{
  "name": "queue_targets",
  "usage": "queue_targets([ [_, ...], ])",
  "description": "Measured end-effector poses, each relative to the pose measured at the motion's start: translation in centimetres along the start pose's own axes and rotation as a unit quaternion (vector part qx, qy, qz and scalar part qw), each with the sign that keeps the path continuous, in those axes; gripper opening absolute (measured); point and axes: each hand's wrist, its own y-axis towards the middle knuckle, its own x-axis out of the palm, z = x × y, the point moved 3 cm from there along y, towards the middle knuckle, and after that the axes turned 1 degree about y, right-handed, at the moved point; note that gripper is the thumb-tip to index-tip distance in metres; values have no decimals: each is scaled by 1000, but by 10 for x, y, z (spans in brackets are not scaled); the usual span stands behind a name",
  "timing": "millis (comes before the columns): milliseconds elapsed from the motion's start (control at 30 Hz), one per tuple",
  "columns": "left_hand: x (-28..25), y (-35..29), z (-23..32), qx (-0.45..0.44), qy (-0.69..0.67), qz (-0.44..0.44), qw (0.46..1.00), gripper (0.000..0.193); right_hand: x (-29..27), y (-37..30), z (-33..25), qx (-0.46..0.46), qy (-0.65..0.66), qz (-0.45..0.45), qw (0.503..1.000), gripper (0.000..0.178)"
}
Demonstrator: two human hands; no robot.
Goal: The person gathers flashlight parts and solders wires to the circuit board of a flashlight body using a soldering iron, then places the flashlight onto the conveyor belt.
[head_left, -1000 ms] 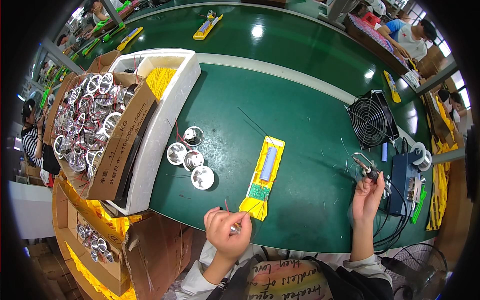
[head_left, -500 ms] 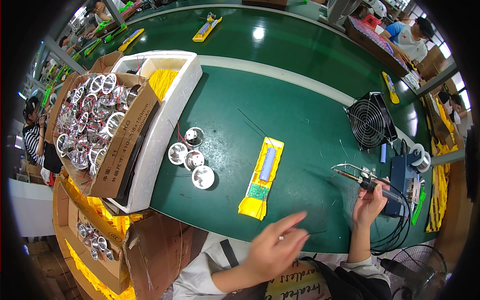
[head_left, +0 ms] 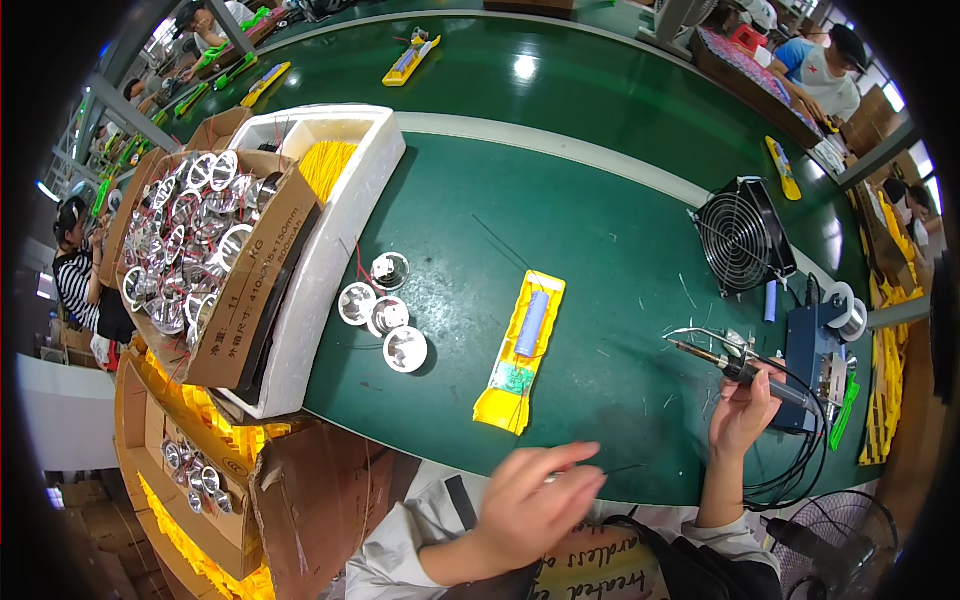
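My right hand is closed around a soldering iron; its tip points left, and a thin curved metal tube runs above it. My left hand, slightly blurred, is at the table's front edge with fingers bent together. A thin dark wire sticks out from its fingertips. Ahead of it lies a yellow plastic housing, open side up. Inside the housing are a blue cylindrical battery and a small green circuit board. A dark wire extends past its far end.
Several silver reflector cups lie left of the housing. Further left, a cardboard box full of reflectors rests on a white foam box. At right are a black fan, a blue soldering station and a solder spool.
My left hand has drawn back slightly toward me and to the left, the dark wire moving with it. My right hand keeps the soldering iron in nearly the same place.
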Motion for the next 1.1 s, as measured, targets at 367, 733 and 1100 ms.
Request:
queue_targets([
  [367,-24,-27,-74,-105,140,218,960,17,25,-37,-4,7,-44,-75,996,22],
  [733,-21,-23,-80,-107,140,233,956,17,70,-91,6,36,-100,-143,984,37],
  [1100,-19,-23,-81,-94,140,236,957,16,78,-97,13,7,-119,-209,971,30],
])
